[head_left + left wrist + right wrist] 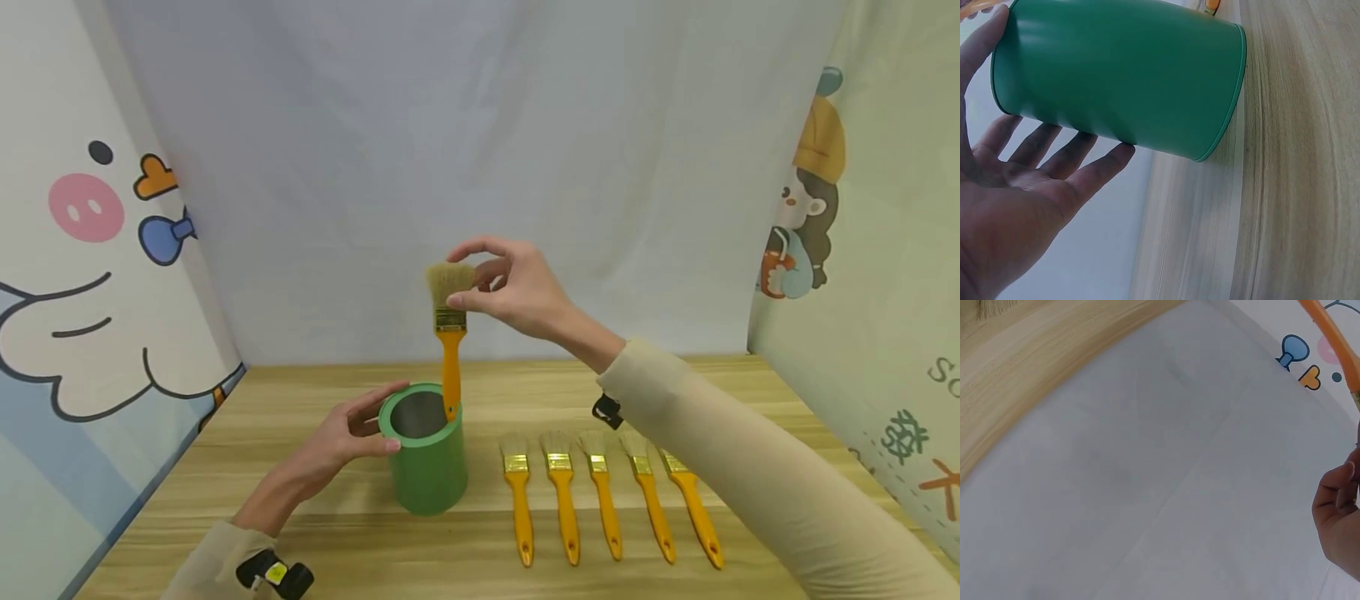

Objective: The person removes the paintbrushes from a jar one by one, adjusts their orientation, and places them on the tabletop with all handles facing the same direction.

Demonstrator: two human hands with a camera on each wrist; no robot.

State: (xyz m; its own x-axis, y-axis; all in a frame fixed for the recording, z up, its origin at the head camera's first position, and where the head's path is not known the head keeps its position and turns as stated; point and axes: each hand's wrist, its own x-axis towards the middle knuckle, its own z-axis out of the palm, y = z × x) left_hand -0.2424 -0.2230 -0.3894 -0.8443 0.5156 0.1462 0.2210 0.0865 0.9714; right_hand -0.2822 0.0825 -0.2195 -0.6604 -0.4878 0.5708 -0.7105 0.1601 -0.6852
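My right hand (525, 287) pinches a paintbrush (451, 367) by its ferrule and bristle end, thumb in front. The brush stands upright with bristles up, and its orange handle end overlaps the near-right rim of a green can (429, 475). In the right wrist view the handle (1334, 340) shows at the upper right, above the hand (1338, 512). My left hand (341, 442) holds the can at its left side near the top, thumb in front and fingers behind. In the left wrist view, fingertips (1124, 152) touch the wall of the can (1122, 75), which stands upright on the table.
Several more paintbrushes (564, 508) lie in a row on the wooden table (315, 550), right of the can, bristles away from me. A white cloth (337, 167) hangs behind the table. Printed cartoon panels (97, 333) stand at both sides.
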